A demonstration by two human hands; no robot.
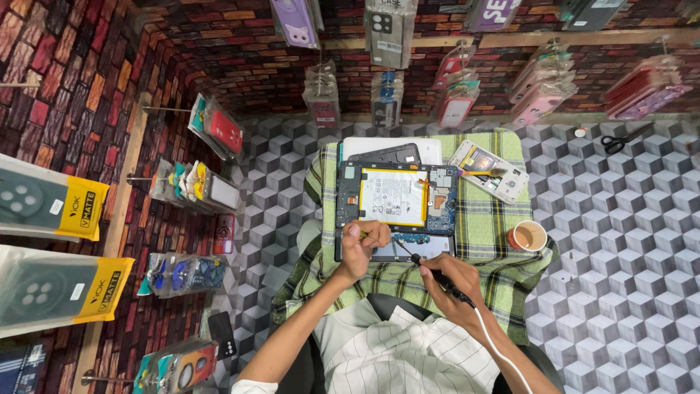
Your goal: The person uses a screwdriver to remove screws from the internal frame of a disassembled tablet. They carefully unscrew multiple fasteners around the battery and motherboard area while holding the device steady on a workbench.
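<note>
An opened tablet (397, 211), back cover off, lies flat on a green plaid cloth (496, 226), its long axis running left to right across the view. Its pale rectangular battery (392, 197) sits mid-body beside a blue circuit board (442, 198). The left hand (362, 244) rests on the tablet's near edge, fingers curled and pinched on something too small to make out. The right hand (446, 281) is wrapped around a black soldering iron (430, 273), tip pointing up-left at the tablet's lower board, its white cord trailing off the bottom edge. A second opened phone (490, 171) lies tilted at upper right, near a small paper cup (528, 236). Scissors (622, 138) rest on the cube-patterned tabletop (620, 241).
</note>
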